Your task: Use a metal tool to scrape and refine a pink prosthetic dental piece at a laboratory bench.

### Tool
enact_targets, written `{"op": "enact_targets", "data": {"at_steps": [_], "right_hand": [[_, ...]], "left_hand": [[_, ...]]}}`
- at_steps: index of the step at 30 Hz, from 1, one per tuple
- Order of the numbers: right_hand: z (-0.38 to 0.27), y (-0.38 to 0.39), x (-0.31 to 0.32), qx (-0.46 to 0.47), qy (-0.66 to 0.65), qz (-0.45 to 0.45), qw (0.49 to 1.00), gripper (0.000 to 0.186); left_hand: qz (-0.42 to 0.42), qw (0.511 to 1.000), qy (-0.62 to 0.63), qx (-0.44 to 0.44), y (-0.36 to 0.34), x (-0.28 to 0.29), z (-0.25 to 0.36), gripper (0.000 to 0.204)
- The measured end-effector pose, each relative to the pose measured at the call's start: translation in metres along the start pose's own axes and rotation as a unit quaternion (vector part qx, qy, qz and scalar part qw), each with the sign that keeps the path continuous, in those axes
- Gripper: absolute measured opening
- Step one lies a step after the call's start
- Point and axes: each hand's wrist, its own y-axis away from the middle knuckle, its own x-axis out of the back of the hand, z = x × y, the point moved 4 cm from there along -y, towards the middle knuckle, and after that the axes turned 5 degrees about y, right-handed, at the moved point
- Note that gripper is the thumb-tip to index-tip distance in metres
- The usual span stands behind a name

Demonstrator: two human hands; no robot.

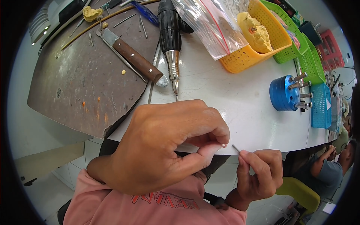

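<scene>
Over the near edge of the white table, my left hand (168, 140) is closed in a pinch. A tiny pale piece (224, 145) shows at its fingertips, mostly hidden by the thumb and finger. My right hand (262, 173), lower and to the right, pinches a thin grey metal bur (235, 148). The bur's free end points up and left toward the pale piece, with a small gap between them. Just beyond my left hand lies a black and silver rotary handpiece (173, 60), its thin tip toward me.
A brown board (71, 78) at the left bears a wooden-handled knife (137, 60), slim metal tools and a yellow plaster piece (92, 14). A yellow basket (234, 62) holds a plaster model (255, 33). Right of it stands a blue bur holder (282, 94). A person (324, 170) sits at far right.
</scene>
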Motion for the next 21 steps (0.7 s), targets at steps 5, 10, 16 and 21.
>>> {"op": "enact_targets", "data": {"at_steps": [5,10,16,21], "right_hand": [[-0.001,-0.001,0.001,-0.007,-0.006,0.008,1.0,0.027],[-0.004,-0.005,0.0,-0.004,-0.098,0.057,0.994,0.027],[-0.005,-0.011,-0.015,-0.002,-0.11,0.04,0.993,0.028],[-0.005,-0.011,-0.014,0.015,-0.136,0.033,0.99,0.03]], "left_hand": [[-0.014,1.0,-0.018,-0.002,-0.001,0.001,0.0,0.019],[-0.018,1.0,-0.007,0.003,-0.001,0.001,0.0,0.019],[-0.011,0.999,-0.027,-0.014,0.0,0.003,0.0,0.018],[-0.009,0.999,-0.038,-0.023,-0.001,0.003,0.0,0.018]]}}
